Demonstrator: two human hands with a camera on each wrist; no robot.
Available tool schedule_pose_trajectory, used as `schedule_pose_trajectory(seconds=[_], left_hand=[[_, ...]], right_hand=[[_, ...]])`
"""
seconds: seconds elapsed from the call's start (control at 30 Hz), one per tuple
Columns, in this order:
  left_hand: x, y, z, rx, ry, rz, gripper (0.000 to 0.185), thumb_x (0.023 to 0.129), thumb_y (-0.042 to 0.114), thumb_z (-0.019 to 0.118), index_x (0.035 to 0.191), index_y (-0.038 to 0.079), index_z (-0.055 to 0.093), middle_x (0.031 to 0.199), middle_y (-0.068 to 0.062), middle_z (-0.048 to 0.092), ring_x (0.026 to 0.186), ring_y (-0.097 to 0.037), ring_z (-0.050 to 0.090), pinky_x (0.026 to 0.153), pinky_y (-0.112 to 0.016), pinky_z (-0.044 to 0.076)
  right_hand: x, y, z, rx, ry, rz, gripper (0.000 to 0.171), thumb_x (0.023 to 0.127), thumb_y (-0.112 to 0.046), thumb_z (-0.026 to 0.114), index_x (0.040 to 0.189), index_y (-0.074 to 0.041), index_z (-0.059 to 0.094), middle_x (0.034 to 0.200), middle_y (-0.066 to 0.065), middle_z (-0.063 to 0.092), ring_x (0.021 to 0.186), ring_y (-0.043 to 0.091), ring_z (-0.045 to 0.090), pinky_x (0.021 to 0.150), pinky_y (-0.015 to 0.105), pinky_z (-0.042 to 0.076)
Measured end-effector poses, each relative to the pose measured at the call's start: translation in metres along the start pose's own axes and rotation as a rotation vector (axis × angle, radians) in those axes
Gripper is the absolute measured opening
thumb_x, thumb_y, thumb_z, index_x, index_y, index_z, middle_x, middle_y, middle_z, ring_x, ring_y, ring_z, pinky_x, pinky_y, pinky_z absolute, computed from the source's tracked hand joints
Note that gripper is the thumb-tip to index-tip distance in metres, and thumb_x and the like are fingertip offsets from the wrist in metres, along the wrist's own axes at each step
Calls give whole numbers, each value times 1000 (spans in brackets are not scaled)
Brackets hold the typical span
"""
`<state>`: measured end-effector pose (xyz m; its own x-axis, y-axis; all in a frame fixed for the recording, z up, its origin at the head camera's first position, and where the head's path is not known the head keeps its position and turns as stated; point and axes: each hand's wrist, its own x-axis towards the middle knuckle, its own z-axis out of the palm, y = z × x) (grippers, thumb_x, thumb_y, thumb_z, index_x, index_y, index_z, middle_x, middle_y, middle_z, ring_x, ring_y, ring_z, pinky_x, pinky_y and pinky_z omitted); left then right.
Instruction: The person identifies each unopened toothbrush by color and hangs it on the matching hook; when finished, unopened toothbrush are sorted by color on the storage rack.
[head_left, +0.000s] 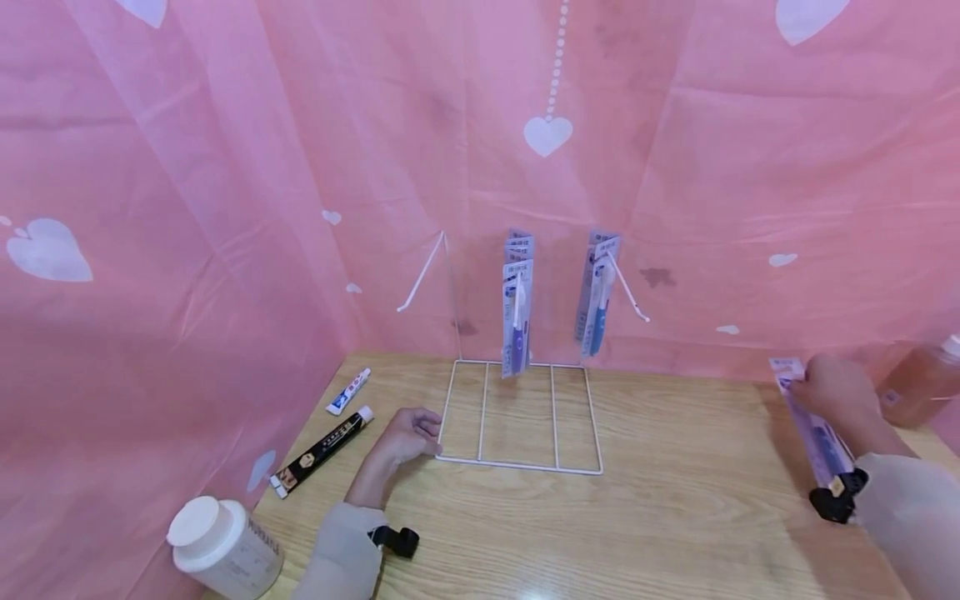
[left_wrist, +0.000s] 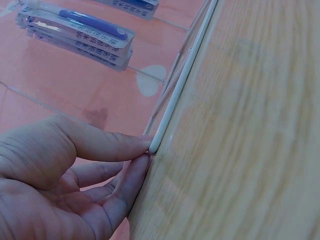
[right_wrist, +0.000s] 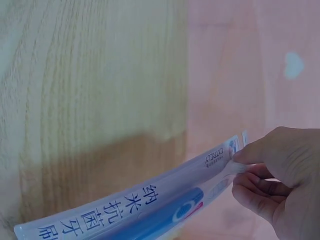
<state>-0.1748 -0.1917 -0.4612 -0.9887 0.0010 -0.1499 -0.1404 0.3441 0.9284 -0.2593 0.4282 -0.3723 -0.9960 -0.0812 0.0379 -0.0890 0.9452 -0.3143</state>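
My left hand (head_left: pixel 406 435) pinches the near left corner of a white wire display rack (head_left: pixel 517 466) between thumb and fingertips, as the left wrist view shows close up. Packaged toothbrushes (head_left: pixel 517 321) hang in a stack from the rack's middle hook, and more toothbrush packs (head_left: pixel 597 292) hang from its right hook. The left hook (head_left: pixel 420 275) carries nothing. Far to the right, my right hand (head_left: pixel 836 392) grips a packaged toothbrush (right_wrist: pixel 130 207) by one end. In the right wrist view the pack slants down and left from the fingers, with a blue handle inside.
Left of the rack lie a small toothpaste tube (head_left: pixel 348 392) and a long black toothpaste box (head_left: pixel 321 452). A white tub (head_left: pixel 227 546) stands at the front left. A bottle of amber liquid (head_left: pixel 921 383) stands at the far right. Pink curtain (head_left: pixel 675 167) backs the wooden table (head_left: pixel 675 517).
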Motion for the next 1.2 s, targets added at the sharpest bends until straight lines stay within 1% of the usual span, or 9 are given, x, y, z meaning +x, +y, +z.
schedule_pose_trajectory(seconds=[0.07,0.2,0.4,0.57,0.7,0.8,0.97,1.1,1.2], left_hand=[[0,0,0,-12,-5,2,49,64,-18,77,111,-8,64,92,-12,60,80,-21,60,73,-29,54],[-1,0,-1,-24,-7,4,49,65,-19,77,111,-9,64,92,-12,59,79,-21,60,72,-29,54],[0,-2,-3,-25,1,16,49,63,-20,77,110,-10,64,90,-13,59,78,-22,61,72,-30,55],[-1,-1,-3,-18,-6,3,50,64,-18,78,111,-9,64,92,-13,59,80,-22,61,73,-30,55],[-1,0,-2,-4,-13,2,51,64,-17,78,112,-9,64,93,-13,60,81,-22,61,74,-30,54],[-1,0,-1,-9,-8,9,50,64,-18,78,112,-9,64,92,-13,60,81,-22,61,74,-30,55],[-1,0,0,-25,-2,10,49,63,-19,77,110,-9,64,91,-13,60,79,-22,61,73,-30,55],[-2,0,0,-26,1,10,49,63,-19,77,110,-10,64,90,-13,59,78,-21,61,72,-30,55],[-3,0,0,-18,7,16,49,63,-19,77,110,-10,64,90,-13,59,78,-21,61,72,-30,55]], right_hand=[[-1,-8,-3,-26,50,-41,26,86,-13,57,64,-1,53,55,4,52,48,21,52,42,35,41],[-6,-26,-10,-40,102,-93,27,89,-14,55,66,0,55,55,4,51,47,20,50,42,35,40],[-17,-64,-15,-40,223,-182,28,90,-11,56,63,-4,51,54,1,43,47,19,43,43,32,31],[-33,-105,-22,-32,292,-252,23,92,-9,61,73,3,59,57,2,48,47,17,44,40,29,32],[-50,-137,-26,-89,415,-375,20,89,-9,66,73,1,59,59,2,49,48,14,42,41,27,31],[-62,-159,-29,-101,499,-440,18,86,-10,70,76,2,62,63,6,54,49,14,45,42,27,34],[-81,-187,-34,-41,600,-493,15,84,-9,74,82,3,67,69,7,57,54,16,50,43,25,38],[-94,-207,-40,38,692,-541,14,82,-9,74,89,3,70,74,7,62,59,19,55,50,19,41],[-101,-220,-44,77,768,-601,18,83,-16,71,89,1,71,75,5,63,61,18,57,54,16,40]])
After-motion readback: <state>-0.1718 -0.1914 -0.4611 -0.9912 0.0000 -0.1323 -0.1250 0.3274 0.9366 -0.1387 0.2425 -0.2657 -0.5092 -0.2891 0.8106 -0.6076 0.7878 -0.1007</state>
